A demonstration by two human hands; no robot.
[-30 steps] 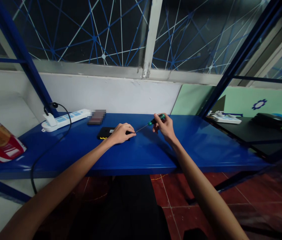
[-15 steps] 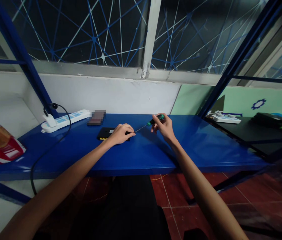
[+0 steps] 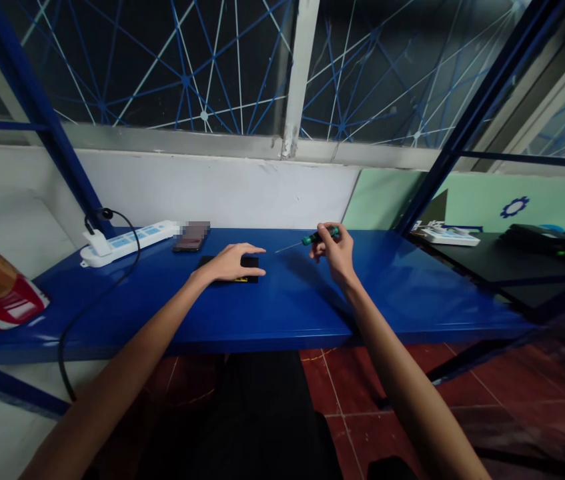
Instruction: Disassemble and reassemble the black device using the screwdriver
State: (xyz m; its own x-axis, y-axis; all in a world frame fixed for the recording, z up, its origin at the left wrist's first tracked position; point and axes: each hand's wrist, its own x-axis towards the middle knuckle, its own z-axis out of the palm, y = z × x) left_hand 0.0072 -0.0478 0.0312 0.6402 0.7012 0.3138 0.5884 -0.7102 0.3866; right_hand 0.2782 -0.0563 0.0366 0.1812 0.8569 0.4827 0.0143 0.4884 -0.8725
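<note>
My right hand (image 3: 335, 250) is closed around the green and black handle of a screwdriver (image 3: 313, 238). Its thin shaft points left, with the tip in the air short of my left hand (image 3: 235, 262). That left hand is open, thumb and fingers spread apart, over a flat black box-like object with yellow markings (image 3: 251, 272). Much of the black object is hidden beneath the hand, and whether the palm touches it I cannot tell. Both lie on or above the blue table (image 3: 282, 307).
Behind on the left are a white power strip (image 3: 137, 239) with a black cable (image 3: 107, 290) and a dark, phone-like slab (image 3: 192, 238). A red and orange package (image 3: 2, 287) stands at the left edge. White devices (image 3: 449, 236) sit on a black surface at right.
My left hand has opened from a pinch at the screwdriver's tip and shifted left over the black object. My right hand has drawn the screwdriver slightly right and up, away from it.
</note>
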